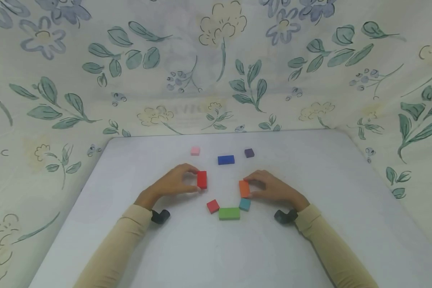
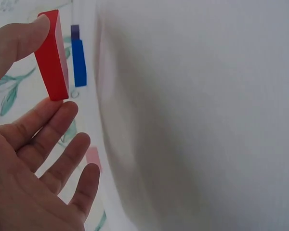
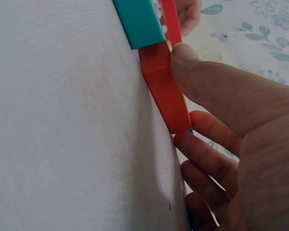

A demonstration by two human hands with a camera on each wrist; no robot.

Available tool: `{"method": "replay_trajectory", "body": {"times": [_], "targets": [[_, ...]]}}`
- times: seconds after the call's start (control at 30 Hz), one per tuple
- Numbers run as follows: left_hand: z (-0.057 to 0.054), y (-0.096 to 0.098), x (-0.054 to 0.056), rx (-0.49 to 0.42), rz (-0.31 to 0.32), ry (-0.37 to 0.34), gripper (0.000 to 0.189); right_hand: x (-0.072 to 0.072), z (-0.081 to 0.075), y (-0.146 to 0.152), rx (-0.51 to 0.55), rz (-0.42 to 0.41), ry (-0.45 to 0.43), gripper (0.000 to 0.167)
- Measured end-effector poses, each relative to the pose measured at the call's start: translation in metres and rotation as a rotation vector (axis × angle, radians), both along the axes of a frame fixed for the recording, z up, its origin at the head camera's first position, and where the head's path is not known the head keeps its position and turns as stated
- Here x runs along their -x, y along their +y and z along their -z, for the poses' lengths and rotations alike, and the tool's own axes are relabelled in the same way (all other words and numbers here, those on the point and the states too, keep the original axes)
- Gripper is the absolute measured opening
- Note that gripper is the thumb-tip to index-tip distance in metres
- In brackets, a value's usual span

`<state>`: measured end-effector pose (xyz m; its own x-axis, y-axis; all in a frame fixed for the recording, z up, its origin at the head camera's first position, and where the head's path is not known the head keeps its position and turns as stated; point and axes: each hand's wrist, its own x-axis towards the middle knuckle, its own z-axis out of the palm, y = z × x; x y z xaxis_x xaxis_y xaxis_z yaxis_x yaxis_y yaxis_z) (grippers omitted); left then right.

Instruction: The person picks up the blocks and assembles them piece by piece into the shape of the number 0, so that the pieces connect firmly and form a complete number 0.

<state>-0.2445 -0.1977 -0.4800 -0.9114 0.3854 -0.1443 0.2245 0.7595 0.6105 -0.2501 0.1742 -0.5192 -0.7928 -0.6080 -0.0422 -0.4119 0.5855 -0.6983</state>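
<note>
My left hand (image 1: pixel 177 182) pinches a red rectangular block (image 1: pixel 202 180) between thumb and fingertips at its two ends. In the left wrist view that red block (image 2: pixel 52 55) appears raised off the table. My right hand (image 1: pixel 270 187) holds an orange rectangular block (image 1: pixel 244 189) the same way, thumb at the near end. This orange block (image 3: pixel 164 91) lies against the tabletop, its near end at a teal cube (image 1: pixel 245 204). A green rectangular block (image 1: pixel 229 213) lies nearer me, between the teal cube and a turned red cube (image 1: pixel 213 206).
Farther back on the white table (image 1: pixel 158 256) lie a pink cube (image 1: pixel 195 151), a blue rectangular block (image 1: pixel 226 160) and a dark purple cube (image 1: pixel 249 153). A floral cloth (image 1: pixel 187 116) hangs behind the table and along its sides.
</note>
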Motion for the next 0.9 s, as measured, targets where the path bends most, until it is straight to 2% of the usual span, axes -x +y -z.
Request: {"method": "replay_trajectory", "body": {"times": [0.2,0.4,0.57,0.9], "targets": [[-0.003,0.015,-0.008,0.013,0.032,0.001,0.063,0.000,0.000,-0.001,0.003,0.003,0.000,0.053],[-0.001,0.025,-0.013,0.042,0.084,0.030,0.061,-0.001,0.000,-0.001,-0.001,0.020,-0.004,0.053],[0.002,0.026,-0.015,0.058,0.097,0.064,0.061,-0.001,-0.001,-0.002,0.006,0.020,-0.011,0.052],[0.004,0.023,-0.017,0.063,0.135,0.063,0.062,0.001,0.000,-0.002,-0.014,0.032,-0.023,0.053]]}}
